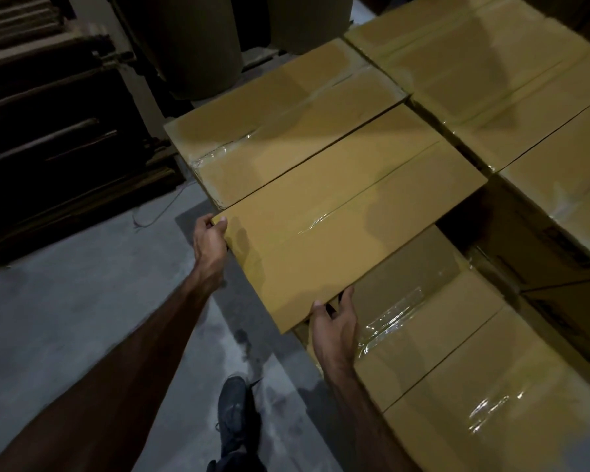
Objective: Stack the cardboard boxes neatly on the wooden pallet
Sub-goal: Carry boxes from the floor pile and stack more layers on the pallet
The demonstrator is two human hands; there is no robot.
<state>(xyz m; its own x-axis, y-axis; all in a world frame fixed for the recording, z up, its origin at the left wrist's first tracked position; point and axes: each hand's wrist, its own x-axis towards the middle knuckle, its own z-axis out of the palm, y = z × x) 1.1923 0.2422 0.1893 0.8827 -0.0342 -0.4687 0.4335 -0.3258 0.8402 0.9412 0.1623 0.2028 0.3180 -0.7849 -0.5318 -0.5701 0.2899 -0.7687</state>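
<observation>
A taped brown cardboard box point(341, 212) sits at the top of the stack, its far long edge against a neighbouring box point(280, 120). My left hand point(209, 240) grips its near left corner, thumb on top. My right hand point(334, 327) grips its near right corner, fingers curled under the edge. Under that corner lies a lower box point(419, 311), one layer down. More taped boxes point(498, 76) fill the stack to the right. The wooden pallet is hidden beneath the boxes.
Grey concrete floor point(82, 321) lies to the left and below me. My dark shoe point(234, 417) stands beside the stack. Dark stacked boards point(48, 131) line the left wall. Large rolls point(205, 42) stand behind the boxes.
</observation>
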